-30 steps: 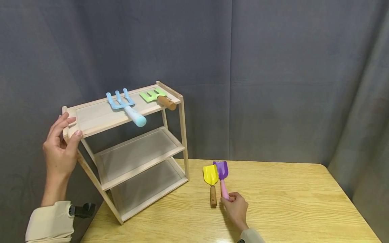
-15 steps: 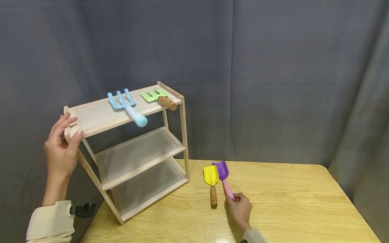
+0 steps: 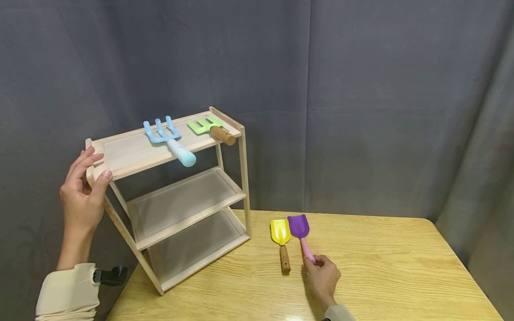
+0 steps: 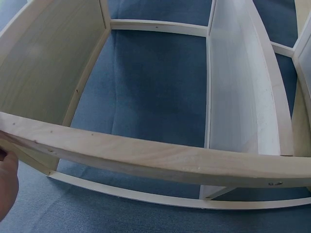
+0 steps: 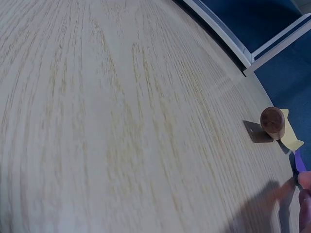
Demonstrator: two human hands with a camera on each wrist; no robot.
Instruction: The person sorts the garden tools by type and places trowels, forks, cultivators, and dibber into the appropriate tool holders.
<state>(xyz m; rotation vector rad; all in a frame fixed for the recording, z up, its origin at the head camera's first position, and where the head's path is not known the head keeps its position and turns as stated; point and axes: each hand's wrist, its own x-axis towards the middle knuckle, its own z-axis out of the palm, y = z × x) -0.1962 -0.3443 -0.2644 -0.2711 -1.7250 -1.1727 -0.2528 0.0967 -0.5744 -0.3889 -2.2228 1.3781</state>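
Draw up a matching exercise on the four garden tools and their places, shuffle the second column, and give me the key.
1. blue fork
2. green fork
3. yellow shovel
4. purple shovel

A. on the table, unheld
B. on the top shelf, farther from the left hand
C. handle pinched by the right hand
D. on the top shelf, nearer the left hand

Pairs: 1-D; 2-B; 3-A; 4-C

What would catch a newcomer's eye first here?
Probably the wooden rack on the head view's left, a blue fork and a green fork on top, the left hand gripping its left end. Then the yellow shovel on the table, beside the purple shovel held by the right hand.
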